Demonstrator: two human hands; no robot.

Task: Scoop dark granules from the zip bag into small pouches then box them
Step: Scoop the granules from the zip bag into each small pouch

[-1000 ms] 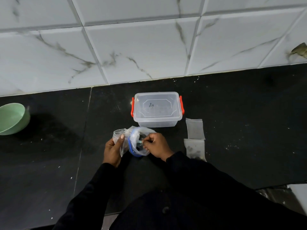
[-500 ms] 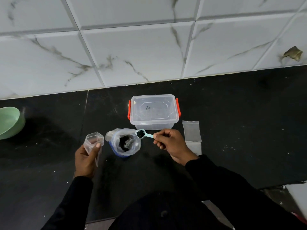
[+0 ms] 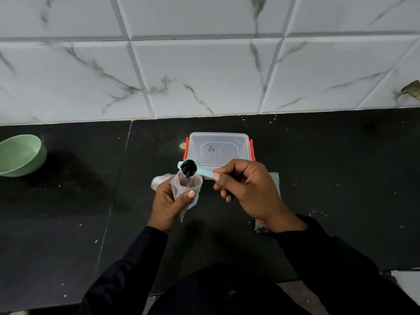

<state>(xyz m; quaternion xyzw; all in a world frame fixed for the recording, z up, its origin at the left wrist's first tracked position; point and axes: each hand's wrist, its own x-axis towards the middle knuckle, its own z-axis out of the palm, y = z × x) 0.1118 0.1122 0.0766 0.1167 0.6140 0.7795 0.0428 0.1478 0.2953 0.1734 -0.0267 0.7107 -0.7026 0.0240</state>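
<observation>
My left hand (image 3: 169, 204) holds a small clear pouch (image 3: 187, 189) upright with its mouth open. My right hand (image 3: 246, 192) pinches the handle of a light blue scoop (image 3: 197, 170). The scoop's bowl is tilted over the pouch mouth, and dark granules are sliding out of it. A clear plastic box (image 3: 219, 148) with a lid and orange latches stands just behind the hands. The zip bag (image 3: 159, 179) is mostly hidden behind my left hand; only a clear edge shows.
A green bowl (image 3: 20, 155) sits at the far left of the black counter (image 3: 68, 212). Flat clear pouches (image 3: 273, 178) lie to the right of the box, partly under my right hand. A marbled tile wall rises behind the counter.
My left hand has brought the pouch from the left to the centre, in front of the zip bag. The loaded scoop has moved left over the pouch mouth and tipped.
</observation>
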